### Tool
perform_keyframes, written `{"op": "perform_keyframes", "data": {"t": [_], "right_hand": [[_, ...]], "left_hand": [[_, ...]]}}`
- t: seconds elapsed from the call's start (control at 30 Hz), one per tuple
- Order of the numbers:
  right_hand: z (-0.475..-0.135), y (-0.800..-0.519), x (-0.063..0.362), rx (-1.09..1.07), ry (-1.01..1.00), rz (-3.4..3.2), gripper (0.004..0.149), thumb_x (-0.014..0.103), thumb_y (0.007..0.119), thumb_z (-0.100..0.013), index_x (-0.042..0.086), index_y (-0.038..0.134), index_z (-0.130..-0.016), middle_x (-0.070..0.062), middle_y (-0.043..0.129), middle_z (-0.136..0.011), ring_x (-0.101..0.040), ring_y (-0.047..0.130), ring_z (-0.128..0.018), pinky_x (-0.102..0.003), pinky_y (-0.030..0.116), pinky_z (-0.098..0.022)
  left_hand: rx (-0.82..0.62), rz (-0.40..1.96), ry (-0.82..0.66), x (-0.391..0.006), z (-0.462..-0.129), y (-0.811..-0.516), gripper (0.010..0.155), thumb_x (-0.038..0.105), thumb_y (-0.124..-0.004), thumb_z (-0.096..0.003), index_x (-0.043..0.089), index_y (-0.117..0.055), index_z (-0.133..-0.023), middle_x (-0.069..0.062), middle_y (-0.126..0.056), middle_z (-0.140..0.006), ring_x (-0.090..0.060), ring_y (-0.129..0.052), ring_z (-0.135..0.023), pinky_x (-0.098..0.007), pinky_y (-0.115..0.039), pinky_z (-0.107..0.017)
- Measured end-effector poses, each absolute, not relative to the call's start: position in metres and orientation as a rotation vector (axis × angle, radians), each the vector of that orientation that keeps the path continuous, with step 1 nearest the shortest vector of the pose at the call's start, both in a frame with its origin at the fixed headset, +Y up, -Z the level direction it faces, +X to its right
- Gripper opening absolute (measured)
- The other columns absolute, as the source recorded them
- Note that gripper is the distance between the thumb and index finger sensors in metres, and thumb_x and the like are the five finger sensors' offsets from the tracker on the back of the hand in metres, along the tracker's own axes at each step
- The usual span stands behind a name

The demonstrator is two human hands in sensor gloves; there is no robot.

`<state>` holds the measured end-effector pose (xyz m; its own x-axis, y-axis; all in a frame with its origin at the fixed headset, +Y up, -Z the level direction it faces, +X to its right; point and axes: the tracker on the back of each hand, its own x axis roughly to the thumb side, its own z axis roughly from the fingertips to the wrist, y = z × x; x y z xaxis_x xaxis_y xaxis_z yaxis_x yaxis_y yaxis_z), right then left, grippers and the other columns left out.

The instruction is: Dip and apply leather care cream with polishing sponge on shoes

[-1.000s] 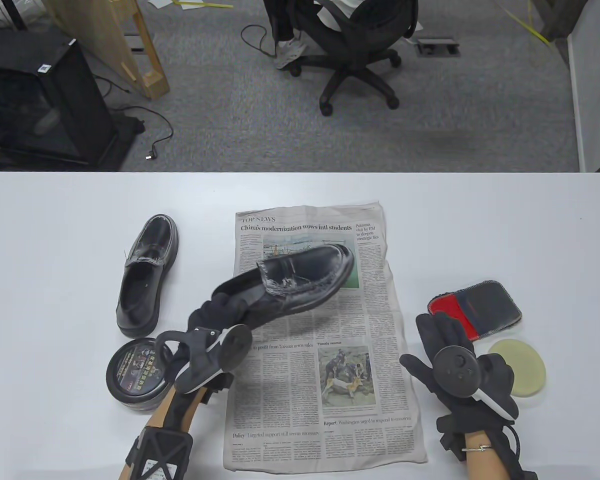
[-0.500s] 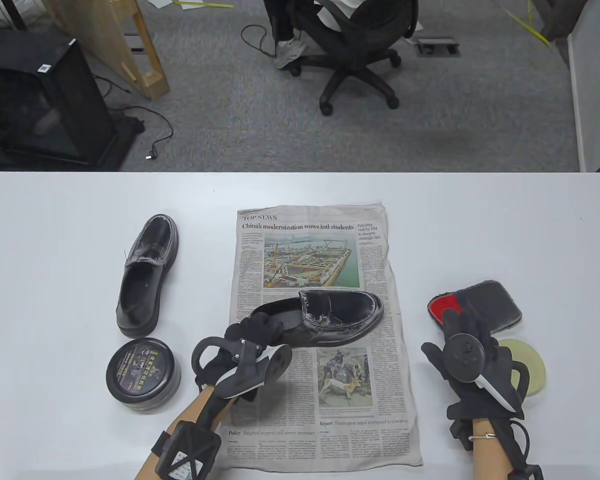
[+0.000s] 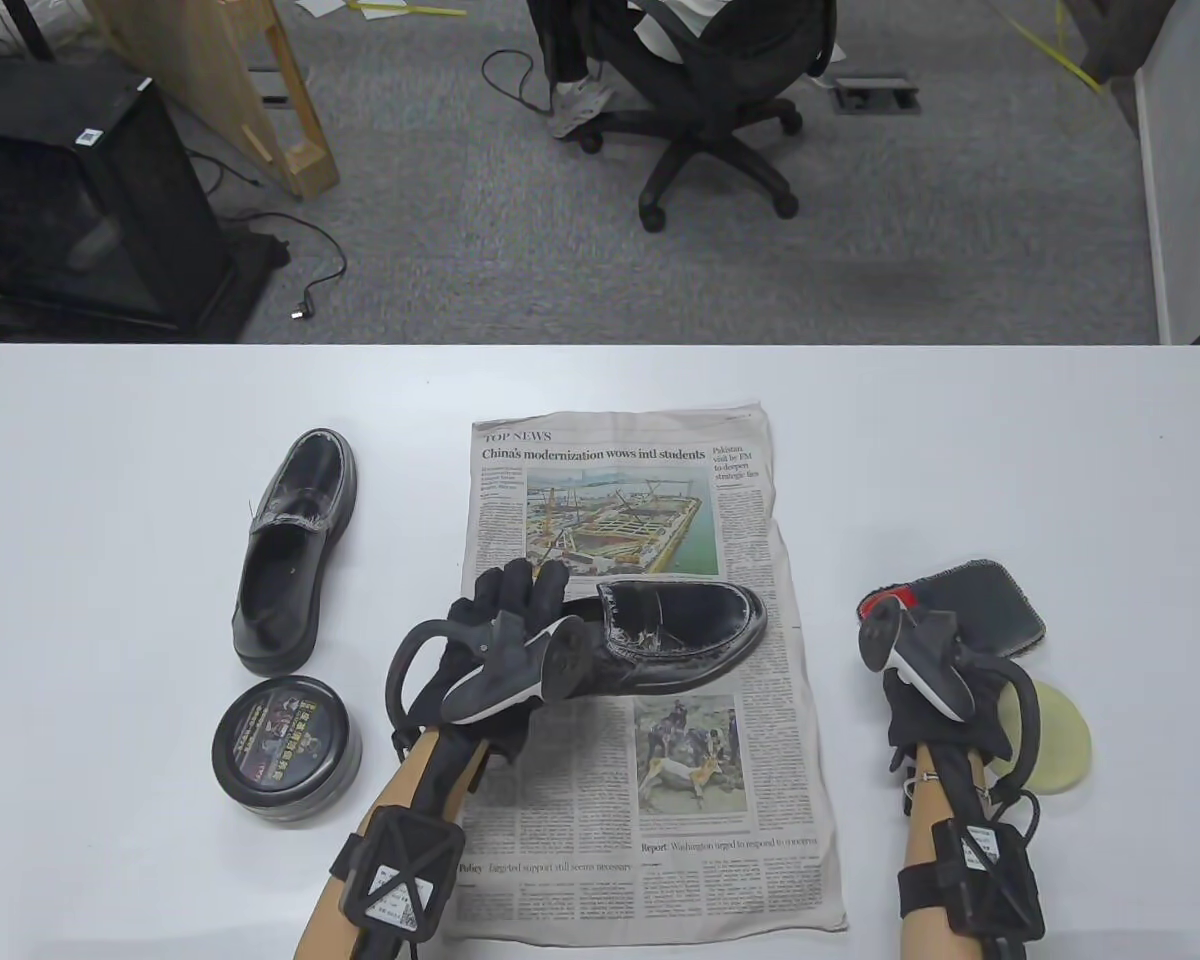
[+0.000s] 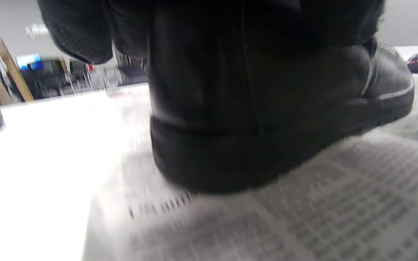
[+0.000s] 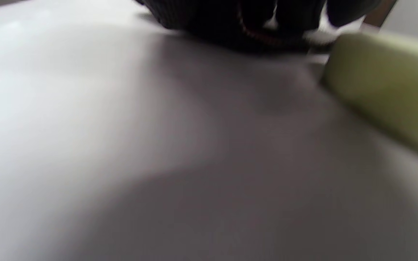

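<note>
The shoe lies on the newspaper, likely to spare the counter; left hand fingers spread at its heel; right hand beside the sponge, finger state hidden.

High table view; low, close wrist views sharing the newspaper and tabletop.

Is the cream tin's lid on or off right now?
On. The cream tin sits near the table's left front with its printed black lid covering the top; no cream shows, and neither hand touches it.
</note>
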<state>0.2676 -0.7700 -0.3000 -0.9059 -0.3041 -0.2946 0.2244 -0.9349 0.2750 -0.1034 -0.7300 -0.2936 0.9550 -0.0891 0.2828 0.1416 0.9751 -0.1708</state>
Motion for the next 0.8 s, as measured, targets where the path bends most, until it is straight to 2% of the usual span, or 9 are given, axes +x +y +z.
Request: {"op": "perform_keyframes", "data": {"t": [0.07, 0.13, 0.2, 0.27, 0.43, 0.53, 0.63, 0.8], "right_hand": [[-0.298, -0.758, 0.265, 0.458, -0.315, -2.879, 0.053, 0.04, 0.055, -0.063, 0.02, 0.053, -0.112, -0.01, 0.063, -0.114, -0.037, 0.071, -0.101, -0.054, 0.062, -0.073], [-0.293, -0.745, 0.257, 0.368, -0.206, -3.062, 0.053, 0.039, 0.055, -0.064, 0.017, 0.053, -0.112, -0.013, 0.063, -0.113, -0.038, 0.071, -0.1, -0.053, 0.062, -0.072], [-0.283, -0.729, 0.236, 0.144, -0.053, -3.271, 0.054, 0.039, 0.055, -0.064, 0.015, 0.053, -0.112, -0.014, 0.061, -0.113, -0.039, 0.068, -0.102, -0.052, 0.061, -0.073], [-0.276, -0.719, 0.212, -0.071, 0.005, -3.395, 0.054, 0.039, 0.055, -0.064, 0.016, 0.053, -0.112, -0.014, 0.059, -0.114, -0.04, 0.065, -0.103, -0.053, 0.059, -0.074], [-0.273, -0.715, 0.126, -0.61, -0.112, -3.408, 0.053, 0.042, 0.055, -0.064, 0.019, 0.055, -0.111, -0.01, 0.052, -0.119, -0.042, 0.048, -0.111, -0.061, 0.05, -0.075], [-0.278, -0.724, 0.087, -0.782, -0.245, -3.421, 0.053, 0.044, 0.053, -0.064, 0.02, 0.053, -0.111, -0.01, 0.043, -0.122, -0.043, 0.04, -0.113, -0.063, 0.045, -0.076], [-0.294, -0.734, 0.062, -0.775, -0.197, -3.46, 0.055, 0.047, 0.051, -0.063, 0.027, 0.044, -0.115, -0.008, 0.035, -0.124, -0.043, 0.032, -0.114, -0.065, 0.037, -0.077], [-0.316, -0.741, 0.065, -0.523, -0.226, -3.369, 0.063, 0.054, 0.044, -0.062, 0.026, 0.036, -0.117, -0.009, 0.038, -0.124, -0.041, 0.038, -0.114, -0.064, 0.038, -0.077]], "left_hand": [[-0.163, -0.063, -0.269, -0.108, -0.296, -0.732, 0.099, 0.07, -0.073, -0.0423, 0.019, -0.041, -0.12, -0.018, -0.061, -0.121, -0.041, -0.07, -0.106, -0.057, -0.071, -0.073], [-0.168, -0.024, -0.279, -0.111, -0.299, -0.734, 0.096, 0.069, -0.076, -0.0397, 0.022, -0.048, -0.118, -0.011, -0.07, -0.116, -0.033, -0.078, -0.102, -0.051, -0.075, -0.073], [-0.142, -0.005, -0.267, -0.115, -0.301, -0.735, 0.095, 0.069, -0.078, -0.0374, 0.024, -0.051, -0.116, -0.008, -0.073, -0.114, -0.029, -0.081, -0.099, -0.047, -0.075, -0.074], [-0.127, 0.008, -0.255, -0.115, -0.302, -0.738, 0.093, 0.069, -0.079, -0.036, 0.025, -0.054, -0.114, -0.006, -0.075, -0.112, -0.027, -0.082, -0.099, -0.045, -0.075, -0.074], [-0.101, 0.007, -0.259, -0.118, -0.302, -0.742, 0.093, 0.067, -0.083, -0.0314, 0.028, -0.056, -0.111, 0.0, -0.075, -0.111, -0.022, -0.083, -0.098, -0.041, -0.078, -0.073], [-0.094, -0.024, -0.271, -0.117, -0.302, -0.743, 0.093, 0.066, -0.085, -0.0299, 0.03, -0.055, -0.111, 0.003, -0.074, -0.112, -0.02, -0.083, -0.099, -0.039, -0.078, -0.074], [-0.086, -0.019, -0.284, -0.118, -0.302, -0.745, 0.092, 0.065, -0.085, -0.0293, 0.031, -0.055, -0.11, 0.004, -0.074, -0.111, -0.019, -0.083, -0.099, -0.038, -0.078, -0.074], [-0.094, -0.015, -0.273, -0.119, -0.303, -0.746, 0.092, 0.065, -0.085, -0.0289, 0.031, -0.055, -0.11, 0.003, -0.075, -0.111, -0.019, -0.085, -0.097, -0.038, -0.079, -0.073]]}}
